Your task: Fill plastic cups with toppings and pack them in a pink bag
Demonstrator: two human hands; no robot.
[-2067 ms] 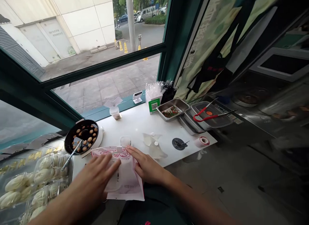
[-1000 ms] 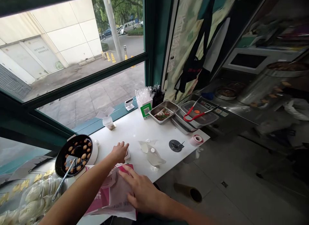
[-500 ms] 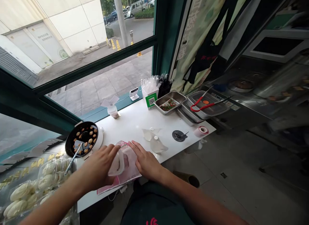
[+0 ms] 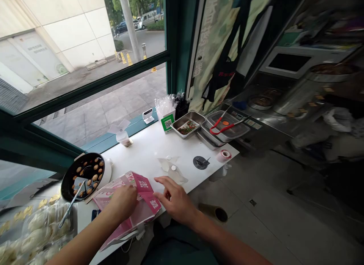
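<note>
A pink printed cardboard box (image 4: 149, 193) stands at the near edge of the white counter with its flaps up. My left hand (image 4: 125, 202) is closed in a fist over the box opening. Its fingertips are turned down out of sight, so what they hold, if anything, is hidden. At the box's right side hovers my right hand (image 4: 178, 202), fingers apart and bent, with nothing in it. Two clear spouted pouches (image 4: 173, 172) lie on the counter beyond it. A lidded plastic cup (image 4: 123, 138) stands near the window.
At left are a pot of eggs (image 4: 66, 189) with a ladle (image 4: 71, 208) and packs of pale buns (image 4: 38, 229). Steel trays (image 4: 187, 115), red-handled tongs (image 4: 218, 130), a roll (image 4: 224, 155) and a black disc (image 4: 201, 162) occupy the right side.
The clear plastic tub in my left hand has gone from sight, and that hand is now a fist. The box's flaps stand up more. My view has swung right.
</note>
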